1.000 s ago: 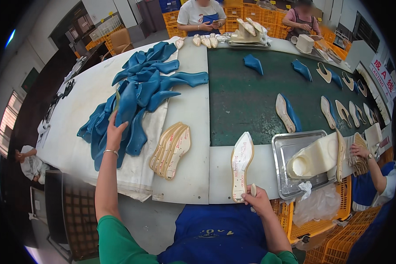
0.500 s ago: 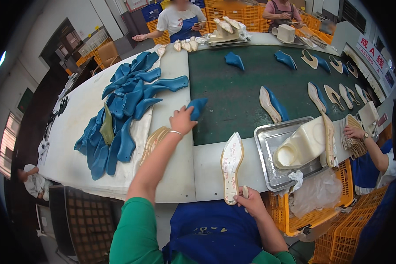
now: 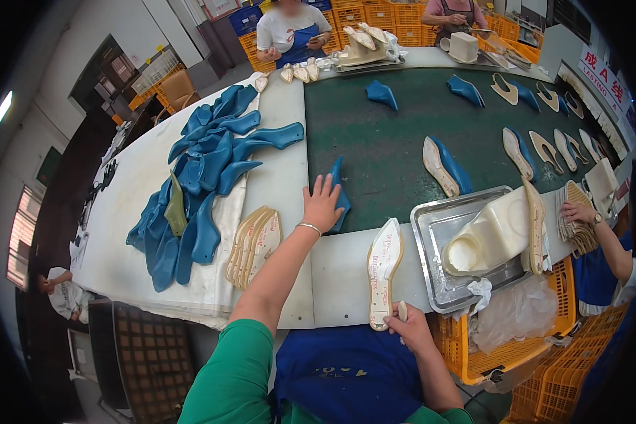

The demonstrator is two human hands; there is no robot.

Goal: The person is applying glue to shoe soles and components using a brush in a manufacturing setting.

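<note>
My left hand (image 3: pixel 322 206) is open with its fingers spread. It lies against a blue shoe last (image 3: pixel 341 198) on the near left edge of the green belt (image 3: pixel 374 159). Pinched by its heel end in my right hand (image 3: pixel 411 329) is a pale insole (image 3: pixel 384 265) with red print and a tan edge, its pointed toe facing away from me. A small pale piece (image 3: pixel 402 311) stands up beside my right thumb; its kind is unclear. Left of my forearm, a row of stacked insoles (image 3: pixel 251 247) leans on the white table.
A heap of blue lasts (image 3: pixel 205 169), with one olive last (image 3: pixel 175 207), covers the left table. At right a metal tray (image 3: pixel 431 283) holds a cream container (image 3: pixel 484 237), above an orange crate (image 3: pixel 459 357). A co-worker's hand (image 3: pixel 578 212) rests on stacked insoles. More lasts lie on the belt.
My left hand has carried the blue last right and nearer, and its fingers have spread off it. The far person in white has drawn an outstretched arm in. My right hand keeps the insole.
</note>
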